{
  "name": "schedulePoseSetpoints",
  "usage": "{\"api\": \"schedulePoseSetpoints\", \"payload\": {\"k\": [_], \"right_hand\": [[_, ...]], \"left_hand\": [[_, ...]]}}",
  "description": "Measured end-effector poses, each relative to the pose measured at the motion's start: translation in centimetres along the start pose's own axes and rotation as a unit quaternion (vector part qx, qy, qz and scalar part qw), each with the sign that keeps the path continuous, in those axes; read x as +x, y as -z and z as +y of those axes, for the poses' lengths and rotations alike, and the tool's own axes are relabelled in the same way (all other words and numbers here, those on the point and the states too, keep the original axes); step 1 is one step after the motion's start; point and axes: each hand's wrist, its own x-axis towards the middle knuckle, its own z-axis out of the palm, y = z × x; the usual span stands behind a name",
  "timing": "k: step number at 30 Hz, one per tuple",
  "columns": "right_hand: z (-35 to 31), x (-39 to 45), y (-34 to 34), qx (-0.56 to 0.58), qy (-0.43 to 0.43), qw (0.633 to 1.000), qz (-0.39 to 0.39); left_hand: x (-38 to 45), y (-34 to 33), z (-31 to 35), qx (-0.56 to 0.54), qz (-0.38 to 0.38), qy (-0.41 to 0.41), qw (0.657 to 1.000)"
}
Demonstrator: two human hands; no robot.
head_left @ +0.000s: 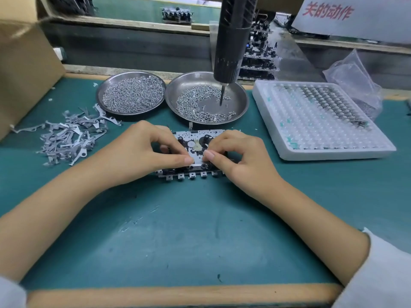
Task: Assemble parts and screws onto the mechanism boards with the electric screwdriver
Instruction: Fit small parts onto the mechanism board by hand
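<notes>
On the green mat [178, 230], just in front of the right screw dish [241, 101], lay the mechanism board [198, 152]. My left hand [142, 150] and right hand [240, 156] both rested on it, fingers curled, thumbs pinching a small part at its middle. Electric screwdriver [231, 38] hung over that dish. Metal levers [69, 136] were piled left of the board, white parts tray [320, 121] right of it.

A factory assembly bench: hanging electric screwdriver [231, 38], screw-filled steel dishes [131, 92], tray of parts [320, 118].
</notes>
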Motion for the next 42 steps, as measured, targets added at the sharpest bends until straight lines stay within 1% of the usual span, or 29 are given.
{"api": "schedulePoseSetpoints", "payload": {"k": [7, 8, 11, 14, 18, 22, 30, 34, 36, 39, 42], "right_hand": [[0.1, 0.1, 0.2, 0.001, -0.004, 1.000, -0.015], [0.1, 0.1, 0.3, -0.011, 0.010, 1.000, -0.023], [0.2, -0.1, 0.2, -0.084, 0.085, 0.992, -0.034], [0.4, -0.2, -0.2, -0.114, 0.111, 0.987, -0.021], [0.2, -0.5, -0.7, -0.129, 0.103, 0.986, 0.012], [-0.2, -0.7, -1.0, -0.152, 0.111, 0.982, 0.011], [-0.5, -0.7, -1.7, -0.156, 0.073, 0.984, 0.041], [-0.3, -0.2, -0.6, -0.098, 0.025, 0.995, 0.002], [-0.2, -0.1, -0.1, -0.061, 0.025, 0.998, -0.010], [0.0, 0.0, 0.0, 0.001, 0.022, 1.000, 0.018], [0.1, 0.3, 0.1, 0.059, -0.023, 0.997, 0.043]], "left_hand": [[0.0, -0.1, 0.1, 0.001, 0.001, 0.000, 1.000], [-0.1, -0.1, 0.1, 0.002, 0.002, 0.000, 1.000], [-0.1, -0.2, 0.1, 0.001, 0.005, -0.001, 1.000], [-0.1, -0.2, 0.0, -0.004, 0.009, 0.000, 1.000], [-0.1, -0.4, -0.1, -0.008, 0.018, -0.002, 1.000], [-0.1, -0.5, -0.2, -0.003, 0.012, -0.002, 1.000], [-0.1, -0.4, -0.1, 0.001, 0.009, -0.002, 1.000], [-0.1, -0.4, 0.0, 0.006, 0.011, -0.002, 1.000], [-0.1, -0.4, 0.1, 0.008, 0.013, -0.002, 1.000], [-0.1, -0.4, 0.1, 0.003, 0.017, -0.004, 1.000], [-0.1, -0.4, 0.0, 0.010, 0.017, -0.001, 1.000]]}}
